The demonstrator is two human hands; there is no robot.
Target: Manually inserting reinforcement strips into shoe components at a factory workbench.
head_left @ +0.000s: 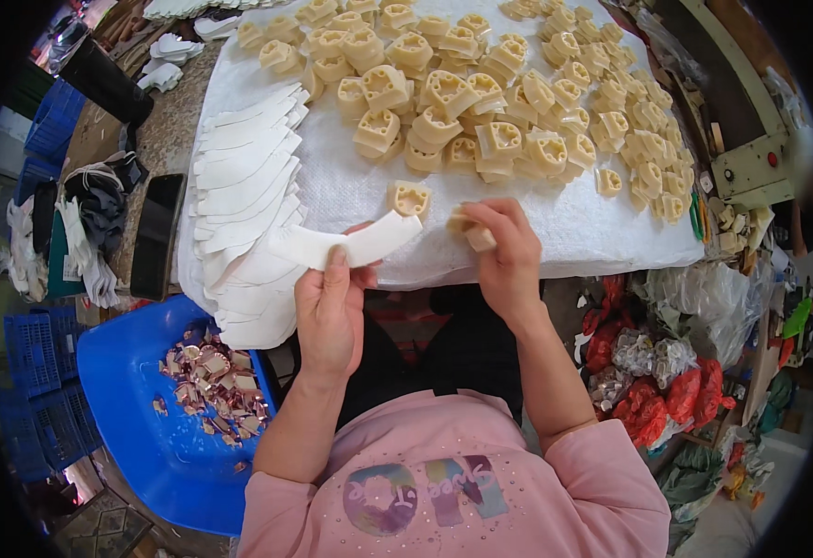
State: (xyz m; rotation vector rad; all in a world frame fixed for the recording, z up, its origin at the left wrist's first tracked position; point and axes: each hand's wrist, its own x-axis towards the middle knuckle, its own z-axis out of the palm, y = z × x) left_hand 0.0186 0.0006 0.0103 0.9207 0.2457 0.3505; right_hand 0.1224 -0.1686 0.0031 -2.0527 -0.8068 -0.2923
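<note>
My left hand point(332, 302) is closed on a curved white strip point(369, 244), thumb on top and fingers beneath. The strip's right end reaches the edge of a single cream plastic shoe heel point(410, 199) lying on the cloth. Held in the fingertips of my right hand point(508, 256) is another cream heel point(477, 235), slightly blurred. To the left, many more white strips point(244, 195) overlap in a fanned row. Beyond my hands, a large heap of cream heels point(448, 93) with hollowed, pitted tops spreads to the far right.
White woven cloth point(350, 200) covers the table. A dark phone point(157, 237) lies left of it. Below left stands a blue tub point(127, 391) holding shiny pinkish pieces point(216, 377). Plastic bags, some red point(694, 391), crowd the right side, below a metal frame point(750, 167).
</note>
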